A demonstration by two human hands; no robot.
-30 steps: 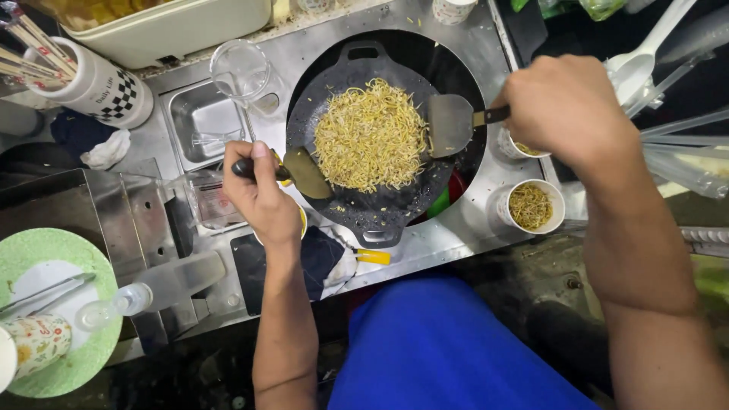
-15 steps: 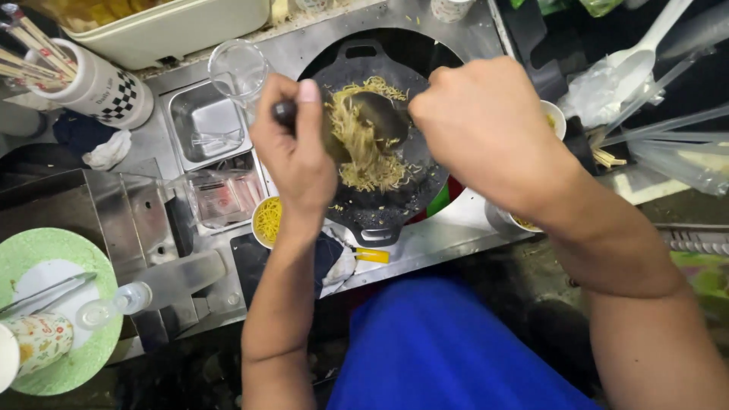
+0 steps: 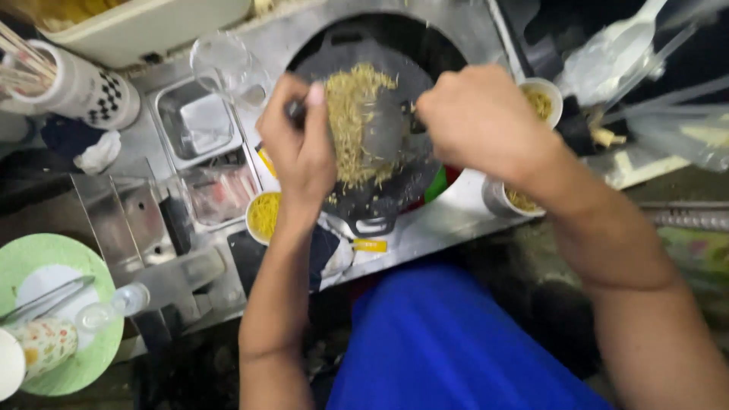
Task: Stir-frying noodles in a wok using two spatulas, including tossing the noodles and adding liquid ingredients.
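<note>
A black wok (image 3: pixel 414 57) sits in a steel counter and holds a heap of thin yellow noodles (image 3: pixel 351 114). My left hand (image 3: pixel 298 144) hovers over the wok's left side, closed on a dark utensil handle. Over the right side, my right hand (image 3: pixel 478 121) grips a second handle. A spatula blade (image 3: pixel 383 133) lies in the noodles between the two hands. Much of each utensil is hidden by my hands.
Steel trays (image 3: pixel 199 125) stand left of the wok, with a small yellow-filled cup (image 3: pixel 264 215) below them. Two cups of food (image 3: pixel 541 99) stand to the right. A green plate (image 3: pixel 57 254) lies at lower left, and a checkered holder of sticks (image 3: pixel 83 87) at upper left.
Both hands have come together over the wok from its edges. The noodles, spread flat a second ago, are now gathered into a narrower pile.
</note>
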